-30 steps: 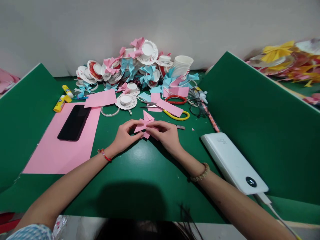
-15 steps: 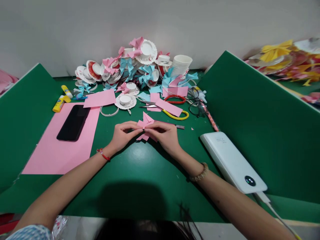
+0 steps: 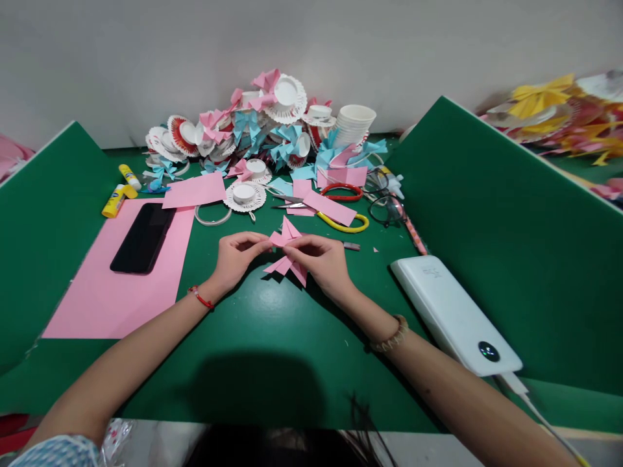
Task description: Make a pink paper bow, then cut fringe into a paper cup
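A folded pink paper bow (image 3: 287,264) with pointed ends is held between my two hands, over the middle of the green table. My left hand (image 3: 237,258) pinches its left edge between thumb and fingertips. On the other side, my right hand (image 3: 324,261) grips it near the centre and covers part of it. Beyond the hands lie scissors with one red and one yellow handle (image 3: 346,225), partly under pink paper strips (image 3: 335,209). The metal end of a thin tool (image 3: 351,246) shows just past my right hand.
To the left, a black phone (image 3: 143,239) rests on a pink sheet (image 3: 109,308) near glue sticks (image 3: 113,202). Small paper hats (image 3: 246,196) and stacked cups (image 3: 355,123) fill the back. A white power bank (image 3: 455,311) lies right; green partitions (image 3: 516,240) flank both sides.
My left hand has shifted slightly left, away from the centre, to the bow's edge. More of the pink bow shows, its lower points spread below my right hand.
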